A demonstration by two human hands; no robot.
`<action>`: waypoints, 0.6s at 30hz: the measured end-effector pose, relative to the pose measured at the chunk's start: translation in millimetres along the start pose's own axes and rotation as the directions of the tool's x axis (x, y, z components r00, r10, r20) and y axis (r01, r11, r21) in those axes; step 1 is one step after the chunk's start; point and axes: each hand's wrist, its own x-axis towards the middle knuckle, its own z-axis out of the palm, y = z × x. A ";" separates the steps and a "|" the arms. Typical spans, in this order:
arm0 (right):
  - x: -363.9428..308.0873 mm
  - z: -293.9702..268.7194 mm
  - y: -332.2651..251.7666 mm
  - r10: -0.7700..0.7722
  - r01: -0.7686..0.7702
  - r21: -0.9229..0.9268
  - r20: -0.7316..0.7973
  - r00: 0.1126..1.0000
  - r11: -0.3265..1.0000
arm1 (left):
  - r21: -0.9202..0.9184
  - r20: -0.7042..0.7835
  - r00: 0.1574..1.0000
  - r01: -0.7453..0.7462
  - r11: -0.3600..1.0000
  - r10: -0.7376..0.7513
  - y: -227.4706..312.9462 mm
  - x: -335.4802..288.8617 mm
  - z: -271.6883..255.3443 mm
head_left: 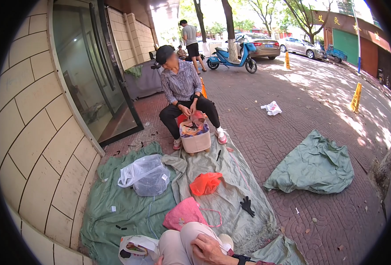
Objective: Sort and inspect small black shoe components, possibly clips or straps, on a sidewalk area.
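Observation:
My right hand [206, 248] rests on the knee of my pale trousers [180, 243], fingers loosely bent and holding nothing; a black band circles the wrist. Only a sliver of my left hand [160, 259] shows beside the other thigh at the lower edge, its fingers mostly hidden. Near it stands a white plastic bag [136, 247] with dark things inside. A pink bag [186, 214] with a strap lies in front of my knees. Further out are a red plastic bag [205, 183], a black glove [247, 206] and a clear plastic bag [147, 174].
Green sheets [111, 225] cover the paving. Facing me, a seated person [182, 84] works with both hands over a beige stool [195, 143]. At right lies a crumpled green sheet [315, 165]. A tiled wall [36, 154] borders the left; a blue scooter [233, 57] stands behind.

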 end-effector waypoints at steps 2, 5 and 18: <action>0.4 0.6 -0.9 -0.002 0.002 0.004 0.000 1.000 1.000 | -0.001 -0.002 1.000 0.003 1.000 -0.003 7.6 -2.0 -2.2; 1.1 0.9 -4.4 -0.004 0.004 0.008 0.002 1.000 1.000 | 0.005 0.006 1.000 0.005 1.000 -0.005 11.2 -4.1 -6.2; -0.6 5.9 12.7 -0.072 0.070 -0.058 -0.029 0.997 0.996 | -0.041 0.008 0.999 -0.043 0.998 0.044 17.0 2.9 -8.5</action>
